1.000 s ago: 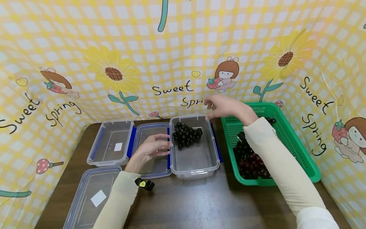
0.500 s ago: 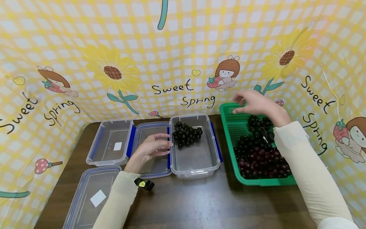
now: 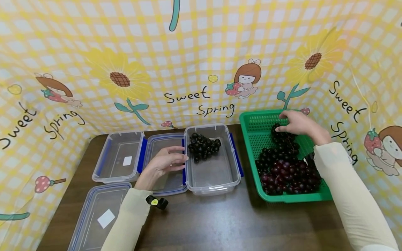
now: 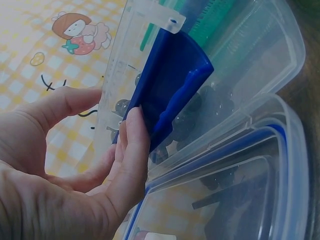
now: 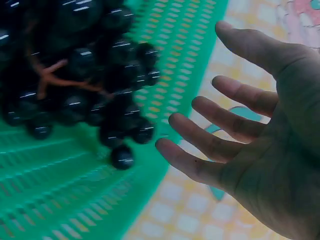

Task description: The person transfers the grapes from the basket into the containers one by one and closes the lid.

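Observation:
In the head view, my left hand [image 3: 165,162] rests its fingertips against the left side of a clear plastic food container [image 3: 213,176]. The left wrist view has those fingers at the container's blue side latch [image 4: 172,82], loosely bent. A bunch of black grapes [image 3: 204,146] lies in the container's far left part. My right hand [image 3: 296,123] hovers over the back of a green basket [image 3: 251,139], fingers spread beside another black grape bunch [image 3: 284,141]. In the right wrist view, a gap separates the fingertips from those grapes [image 5: 75,105]. Dark red grapes [image 3: 289,176] fill the basket's front.
Left of the work stands a second clear container [image 3: 116,162] with a white label. A clear lid [image 3: 169,181] lies between the two containers, partly under my left hand. Another lid [image 3: 91,209] with a white label lies at the front left. A checkered cloth [image 3: 188,52] surrounds the table.
My right hand has moved right from above the container's far corner, then down to the grapes at the basket's back. My left hand has stayed at the container's side.

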The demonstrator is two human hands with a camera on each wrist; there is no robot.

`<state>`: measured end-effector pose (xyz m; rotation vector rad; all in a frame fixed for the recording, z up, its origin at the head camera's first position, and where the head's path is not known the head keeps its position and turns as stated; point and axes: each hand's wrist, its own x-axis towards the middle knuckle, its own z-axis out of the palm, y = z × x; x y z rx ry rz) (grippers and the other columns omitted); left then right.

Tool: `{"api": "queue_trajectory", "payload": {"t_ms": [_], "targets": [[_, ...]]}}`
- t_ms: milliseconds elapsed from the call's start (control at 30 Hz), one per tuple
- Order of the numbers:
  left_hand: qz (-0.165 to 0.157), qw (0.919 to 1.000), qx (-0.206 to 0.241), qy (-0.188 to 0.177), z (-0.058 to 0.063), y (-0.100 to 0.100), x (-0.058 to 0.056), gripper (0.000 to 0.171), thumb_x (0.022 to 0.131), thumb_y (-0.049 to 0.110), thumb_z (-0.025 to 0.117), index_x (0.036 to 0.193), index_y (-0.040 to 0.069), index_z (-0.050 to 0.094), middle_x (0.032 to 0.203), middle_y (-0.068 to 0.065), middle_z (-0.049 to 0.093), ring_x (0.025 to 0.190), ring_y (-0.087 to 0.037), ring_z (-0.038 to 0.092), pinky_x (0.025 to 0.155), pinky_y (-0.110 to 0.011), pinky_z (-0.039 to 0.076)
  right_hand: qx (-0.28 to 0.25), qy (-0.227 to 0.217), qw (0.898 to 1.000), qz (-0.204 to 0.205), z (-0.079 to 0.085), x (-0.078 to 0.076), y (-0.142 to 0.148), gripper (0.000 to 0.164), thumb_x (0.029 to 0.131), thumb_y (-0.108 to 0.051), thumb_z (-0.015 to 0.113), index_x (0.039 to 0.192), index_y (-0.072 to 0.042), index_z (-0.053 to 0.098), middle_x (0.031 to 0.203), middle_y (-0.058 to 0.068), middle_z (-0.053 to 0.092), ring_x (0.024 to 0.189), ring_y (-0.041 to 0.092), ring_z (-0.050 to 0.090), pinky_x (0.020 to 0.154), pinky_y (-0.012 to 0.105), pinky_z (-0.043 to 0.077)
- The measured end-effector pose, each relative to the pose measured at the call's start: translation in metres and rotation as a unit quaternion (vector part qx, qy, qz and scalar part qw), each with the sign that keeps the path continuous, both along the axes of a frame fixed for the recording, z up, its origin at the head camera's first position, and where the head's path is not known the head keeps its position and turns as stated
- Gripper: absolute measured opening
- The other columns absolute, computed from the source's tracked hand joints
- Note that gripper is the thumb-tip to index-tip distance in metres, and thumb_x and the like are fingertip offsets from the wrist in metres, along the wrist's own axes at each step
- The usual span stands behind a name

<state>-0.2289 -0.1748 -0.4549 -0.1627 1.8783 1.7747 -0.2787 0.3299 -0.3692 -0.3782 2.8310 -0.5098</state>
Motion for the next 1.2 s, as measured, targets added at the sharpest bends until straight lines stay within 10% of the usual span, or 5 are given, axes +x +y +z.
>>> {"api": "queue_trajectory", "payload": {"t_ms": [833, 1200], "targets": [[0.002, 1.0000, -0.001, 0.006, 0.002, 0.000, 0.002, 0.065, 0.094, 0.009, 0.077, 0.152, 0.005, 0.048, 0.116, -0.007, 0.072, 0.097, -0.018, 0.072, 0.093, -0.039, 0.064, 0.033, -0.029, 0.999, -0.007, -0.036, -0.012, 0.011, 0.060, 0.102, -0.026, 0.069, 0.142, 0.014, 0.049, 0.141, 0.040, 0.054, 0.122, 0.055, 0.058, 0.095, 0.064, 0.053], [0.006, 1.0000, 0.003, 0.002, -0.002, 0.000, 0.002, 0.064, 0.093, 0.009, 0.077, 0.151, 0.005, 0.049, 0.114, -0.007, 0.072, 0.097, -0.018, 0.072, 0.095, -0.041, 0.063, 0.052, -0.073, 0.995, -0.036, -0.057, -0.019, 0.010, 0.090, 0.102, -0.035, 0.068, 0.161, 0.014, 0.020, 0.159, 0.043, 0.032, 0.141, 0.061, 0.039, 0.106, 0.069, 0.047]]}}
